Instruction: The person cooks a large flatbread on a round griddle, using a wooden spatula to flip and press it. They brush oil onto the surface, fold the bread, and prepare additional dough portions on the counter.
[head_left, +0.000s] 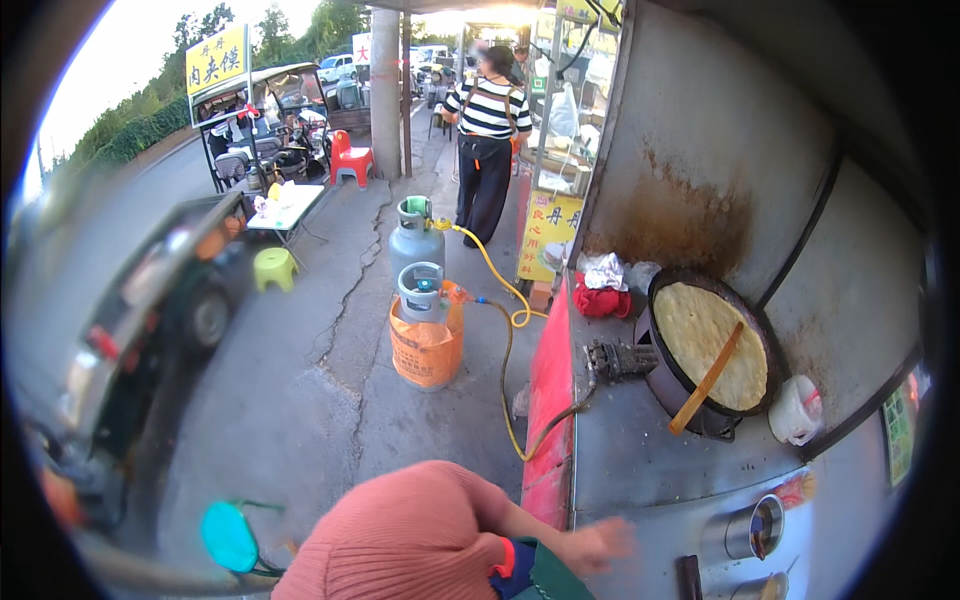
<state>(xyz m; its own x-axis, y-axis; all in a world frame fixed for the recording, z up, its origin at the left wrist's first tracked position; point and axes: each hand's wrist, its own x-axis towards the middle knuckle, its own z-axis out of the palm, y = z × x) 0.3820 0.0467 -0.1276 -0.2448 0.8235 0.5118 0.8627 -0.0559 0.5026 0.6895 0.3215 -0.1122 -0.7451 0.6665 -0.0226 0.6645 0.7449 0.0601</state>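
My left hand (600, 544), motion-blurred, is over the near edge of the steel counter (637, 465), at the end of a pink ribbed sleeve. The blur hides its fingers; no object shows in it. My right hand is out of view. To the right of the left hand are a steel cup (754, 528) with utensils in it, a dark-handled tool (688, 576) and a second metal container (761, 586), cut by the frame. Farther back, a large pale flatbread (701, 337) fills a deep round pan (667, 382). A wooden stick (709, 379) lies across its rim.
Behind the pan stands a stained metal panel (675, 150). A red cloth (600, 300) and a white plastic bag (796, 409) flank it. Hoses run from two gas cylinders (416, 251) towards the counter. A person (491, 112) stands beyond; a cart (150, 300) is at left.
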